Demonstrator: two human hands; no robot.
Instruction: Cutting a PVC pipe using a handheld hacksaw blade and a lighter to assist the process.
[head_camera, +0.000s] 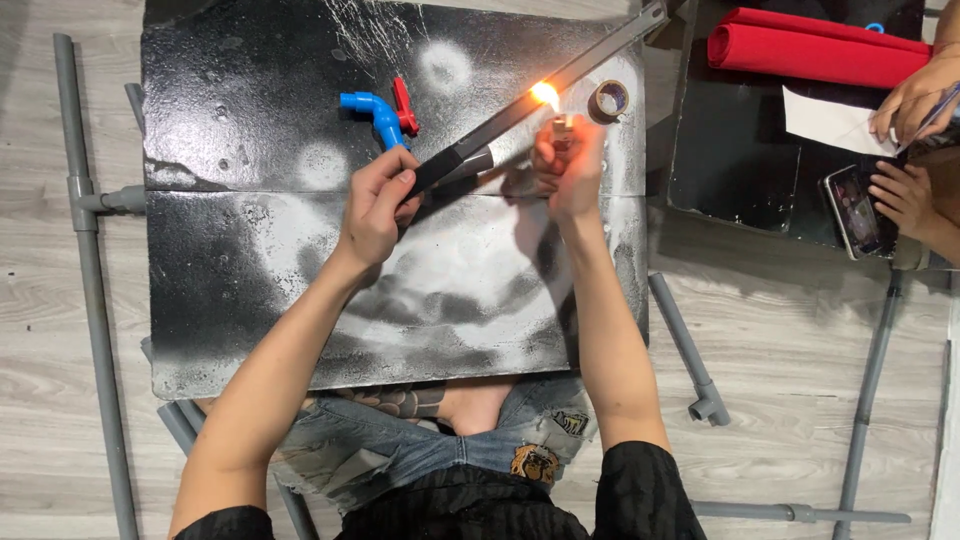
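Head view: left hand (375, 205) fingers wrapped tight round the black grip of one long grey bar (560, 85), angled up-right over the black board (250, 300). Right hand (572, 165) pinches one lighter (563, 128), flame touching bar. One blue elbow fitting (372, 112), one tape roll (608, 100) near the board's top edge. Near half of board free.
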